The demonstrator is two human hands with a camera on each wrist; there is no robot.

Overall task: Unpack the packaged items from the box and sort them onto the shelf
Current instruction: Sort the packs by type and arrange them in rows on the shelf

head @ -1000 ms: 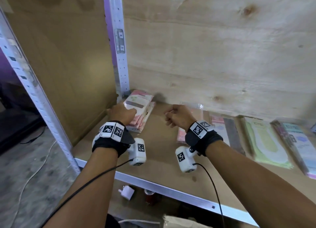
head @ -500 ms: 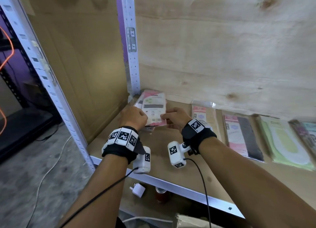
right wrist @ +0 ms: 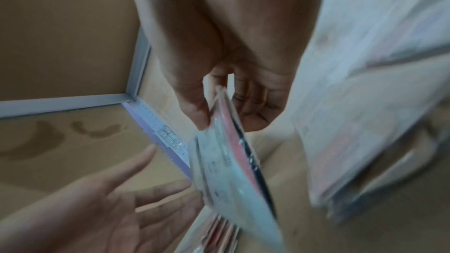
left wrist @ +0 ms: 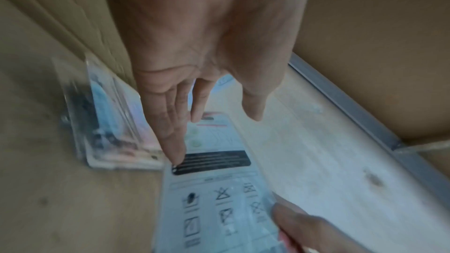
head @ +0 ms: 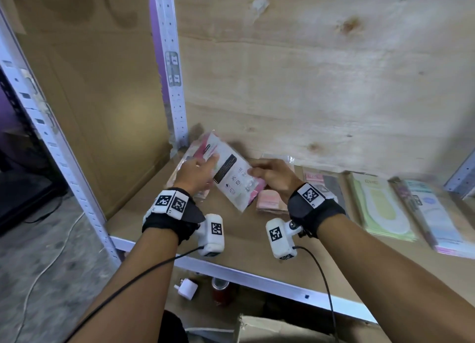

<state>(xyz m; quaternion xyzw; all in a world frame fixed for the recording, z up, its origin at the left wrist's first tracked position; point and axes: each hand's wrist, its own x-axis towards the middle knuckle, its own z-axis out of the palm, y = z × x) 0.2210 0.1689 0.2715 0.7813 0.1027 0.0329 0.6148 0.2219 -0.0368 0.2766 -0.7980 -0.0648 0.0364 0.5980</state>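
A flat white-and-pink packet [head: 232, 174] with a black label hangs tilted just above the wooden shelf [head: 244, 242]. My right hand [head: 267, 174] pinches its right edge between thumb and fingers; the right wrist view shows this pinch [right wrist: 219, 120] on the packet [right wrist: 231, 161]. My left hand [head: 205, 165] is open with straight fingers. One fingertip [left wrist: 176, 158] touches the packet [left wrist: 219, 189] near the label. A stack of similar pink packets [left wrist: 114, 132] lies in the back left corner, partly hidden by the left hand.
Rightwards along the shelf lie a pale pink packet [head: 270, 201], a black-and-pink one [head: 326, 188], a green one [head: 380, 206] and a blue-lilac one [head: 434, 214]. A metal upright [head: 169, 73] stands behind the corner stack. A cardboard box [head: 282, 330], plug [head: 187, 287] and can [head: 221, 288] sit lower down.
The right hand came over from the right and took hold of the packet. The packet rose off the corner stack and swung rightward at a tilt. The left hand's fingers straightened.
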